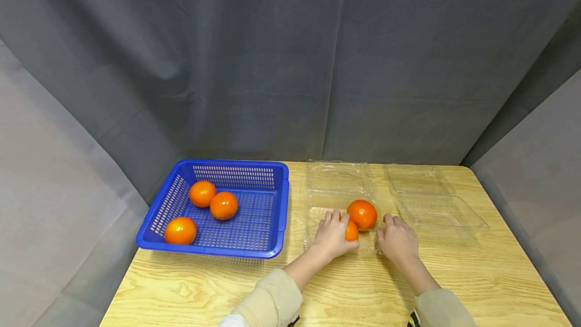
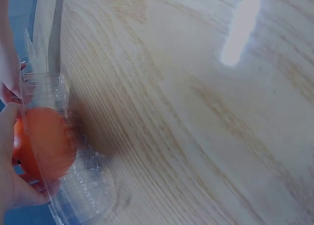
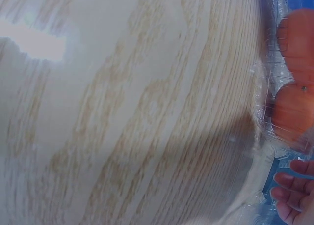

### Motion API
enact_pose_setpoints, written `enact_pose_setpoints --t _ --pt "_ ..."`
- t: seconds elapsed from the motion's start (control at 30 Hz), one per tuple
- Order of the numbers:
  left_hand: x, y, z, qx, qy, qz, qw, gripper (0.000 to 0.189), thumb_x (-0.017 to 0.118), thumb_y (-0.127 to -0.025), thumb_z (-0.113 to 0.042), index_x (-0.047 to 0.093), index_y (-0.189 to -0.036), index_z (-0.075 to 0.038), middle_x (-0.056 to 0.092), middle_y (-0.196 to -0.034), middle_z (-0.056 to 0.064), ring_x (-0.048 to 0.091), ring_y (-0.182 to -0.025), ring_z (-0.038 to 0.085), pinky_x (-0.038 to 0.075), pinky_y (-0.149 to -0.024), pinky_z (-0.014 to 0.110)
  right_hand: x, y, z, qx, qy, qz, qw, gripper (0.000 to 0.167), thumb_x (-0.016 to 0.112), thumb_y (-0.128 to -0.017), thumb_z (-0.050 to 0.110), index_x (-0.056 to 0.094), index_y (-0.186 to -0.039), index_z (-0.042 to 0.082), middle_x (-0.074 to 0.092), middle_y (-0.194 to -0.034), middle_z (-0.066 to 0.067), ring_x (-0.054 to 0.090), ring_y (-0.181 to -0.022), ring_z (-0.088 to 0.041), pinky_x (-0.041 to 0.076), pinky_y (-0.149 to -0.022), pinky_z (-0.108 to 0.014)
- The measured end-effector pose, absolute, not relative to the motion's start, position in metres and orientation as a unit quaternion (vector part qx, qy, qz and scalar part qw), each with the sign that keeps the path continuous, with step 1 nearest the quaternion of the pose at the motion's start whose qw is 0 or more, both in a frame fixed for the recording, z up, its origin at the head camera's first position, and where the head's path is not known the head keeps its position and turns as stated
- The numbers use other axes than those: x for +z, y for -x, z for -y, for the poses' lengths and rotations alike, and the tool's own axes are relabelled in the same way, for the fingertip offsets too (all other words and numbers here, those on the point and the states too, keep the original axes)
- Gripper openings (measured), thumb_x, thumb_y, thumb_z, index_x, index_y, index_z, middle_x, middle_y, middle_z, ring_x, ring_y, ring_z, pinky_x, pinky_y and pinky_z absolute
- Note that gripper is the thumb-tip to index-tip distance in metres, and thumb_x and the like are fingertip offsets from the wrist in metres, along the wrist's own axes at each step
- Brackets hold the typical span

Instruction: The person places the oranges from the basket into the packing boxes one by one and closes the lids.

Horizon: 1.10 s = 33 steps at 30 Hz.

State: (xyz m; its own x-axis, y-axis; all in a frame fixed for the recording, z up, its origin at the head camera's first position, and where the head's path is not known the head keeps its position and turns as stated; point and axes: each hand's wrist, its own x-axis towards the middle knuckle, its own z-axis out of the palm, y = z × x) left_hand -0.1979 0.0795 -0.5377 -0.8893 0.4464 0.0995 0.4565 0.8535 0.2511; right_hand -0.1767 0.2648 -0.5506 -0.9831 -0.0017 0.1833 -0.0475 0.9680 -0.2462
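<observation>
My left hand (image 1: 331,237) grips an orange (image 1: 351,231) inside a clear plastic clamshell box (image 1: 319,218). In the left wrist view, the fingers and thumb curve around that orange (image 2: 49,144), seen through the box wall. A second orange (image 1: 362,215) sits in the same box, touching or nearly touching the first. At the box's right side is my right hand (image 1: 399,241), its fingers loosely bent. The right wrist view has these fingers (image 3: 294,185) apart from the oranges (image 3: 294,109), with nothing held.
To the left stands a blue plastic basket (image 1: 287,206) with 3 oranges (image 1: 224,206) in it. Another open clear clamshell box (image 1: 431,206) lies on the right of the wooden table (image 1: 513,276). A grey curtain (image 1: 254,64) hangs behind the table's far edge.
</observation>
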Motion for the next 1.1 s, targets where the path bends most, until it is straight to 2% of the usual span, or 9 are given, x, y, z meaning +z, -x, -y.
enact_pose_setpoints --t 0.2,0.5,1.1 --pt "-0.5384 0.1970 -0.0805 -0.129 0.235 0.963 0.022 0.066 0.065 -0.069 -0.051 0.053 -0.123 -0.014 0.049 -0.109 0.004 0.044 -0.095 0.017 0.042 -0.072 0.027 -0.5512 0.1765 -0.2646 0.126 -0.012 0.988 0.090 0.034 0.052 -0.084 0.017 0.051 -0.107 -0.007 0.057 -0.100 -0.025 0.053 -0.094 -0.042 0.042 -0.072 -0.055" --pt "-0.5393 0.1957 -0.0831 -0.128 0.228 0.965 0.007 0.067 0.064 -0.071 -0.051 0.051 -0.125 -0.014 0.048 -0.111 0.004 0.043 -0.098 0.018 0.041 -0.075 0.027 -0.5522 0.1769 -0.2645 0.127 -0.007 0.988 0.090 0.036 0.052 -0.084 0.017 0.051 -0.110 -0.007 0.056 -0.103 -0.026 0.052 -0.097 -0.044 0.041 -0.075 -0.056" --pt "-0.5389 0.1934 -0.0822 -0.117 0.229 0.966 -0.004 0.066 0.062 -0.075 -0.052 0.048 -0.129 -0.016 0.047 -0.113 0.003 0.043 -0.101 0.018 0.040 -0.078 0.028 -0.5495 0.1759 -0.2634 0.129 -0.010 0.987 0.095 0.034 0.051 -0.083 0.016 0.051 -0.107 -0.007 0.057 -0.099 -0.025 0.054 -0.093 -0.043 0.043 -0.071 -0.055"
